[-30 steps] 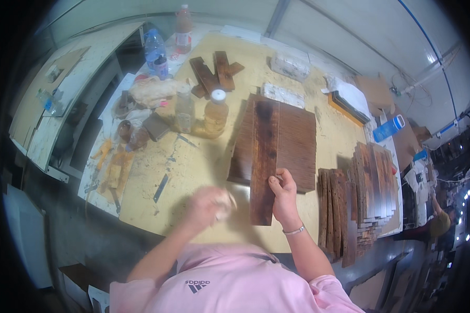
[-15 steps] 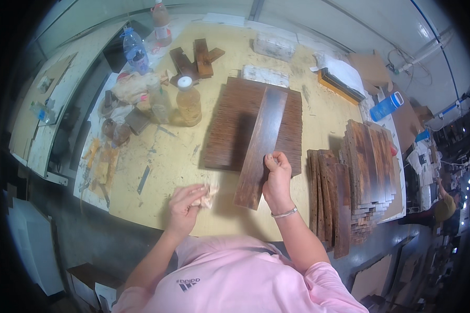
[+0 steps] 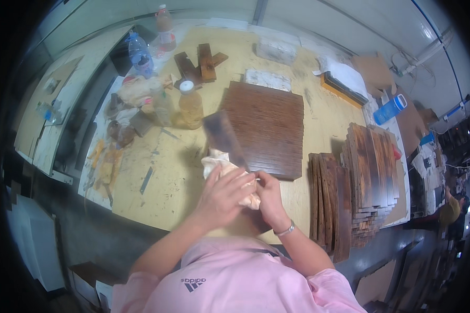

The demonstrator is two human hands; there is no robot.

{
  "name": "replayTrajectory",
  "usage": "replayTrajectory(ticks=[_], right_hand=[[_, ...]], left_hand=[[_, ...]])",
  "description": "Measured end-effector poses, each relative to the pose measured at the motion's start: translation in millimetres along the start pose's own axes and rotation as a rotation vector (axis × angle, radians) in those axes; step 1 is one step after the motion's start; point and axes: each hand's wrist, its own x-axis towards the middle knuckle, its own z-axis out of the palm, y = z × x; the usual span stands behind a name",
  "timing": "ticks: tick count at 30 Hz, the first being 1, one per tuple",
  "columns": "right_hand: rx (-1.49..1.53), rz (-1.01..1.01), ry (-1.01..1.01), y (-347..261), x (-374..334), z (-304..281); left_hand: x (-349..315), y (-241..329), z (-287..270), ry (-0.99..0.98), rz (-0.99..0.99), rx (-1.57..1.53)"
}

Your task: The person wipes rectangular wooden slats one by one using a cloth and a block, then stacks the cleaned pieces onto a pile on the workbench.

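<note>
My left hand (image 3: 222,195) presses a crumpled cream cloth (image 3: 215,159) against a dark brown wooden plank (image 3: 223,136). The plank slants from upper left to lower right in front of me, blurred by motion. On its right edge, my right hand (image 3: 270,198) grips the plank, with the bent fingers close to the cloth. Just beyond lies a broad stack of dark planks (image 3: 266,130), laid flat with their edges lined up. The cloth and my hands hide the plank's middle part.
Several stained planks lean in a row (image 3: 368,172) on the table's right. A bottle of yellowish liquid (image 3: 191,108) with a white cap stands left of the stack. Wood offcuts (image 3: 206,62) lie behind it. Far right is a blue bottle (image 3: 389,109); a person (image 3: 449,211) is beyond.
The plank has swung from leaning right, over the stack, to leaning left beside it. My left hand has brought the cloth from the left onto the plank.
</note>
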Motion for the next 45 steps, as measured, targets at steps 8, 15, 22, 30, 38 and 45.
replayTrajectory(ticks=[8,15,22,30,38,45], right_hand=[[-0.256,-0.074,-0.039,-0.9,-25.8,-29.6],[-0.492,-0.161,-0.087,-8.7,-32.1,-13.7],[-0.336,-0.257,-0.039,3.5,-38.8,-20.4],[-0.105,-0.302,0.137,5.6,-9.7,8.4],[0.816,0.389,-0.598,49.5,39.6,-21.6],[1.18,0.726,-0.844,7.6,-5.1,24.4]], left_hand=[[13.0,-124.9,-37.5,0.537,-0.532,-0.417],[37.8,-35.5,-19.0,0.166,-0.023,0.148],[14.5,-129.7,-78.3,0.628,-0.781,-0.745],[-19.8,-3.9,41.5,0.245,-0.949,-1.047],[16.6,1.1,-27.0,-0.016,-0.314,-0.771],[43.1,-97.8,-9.4,0.309,-0.374,-0.382]])
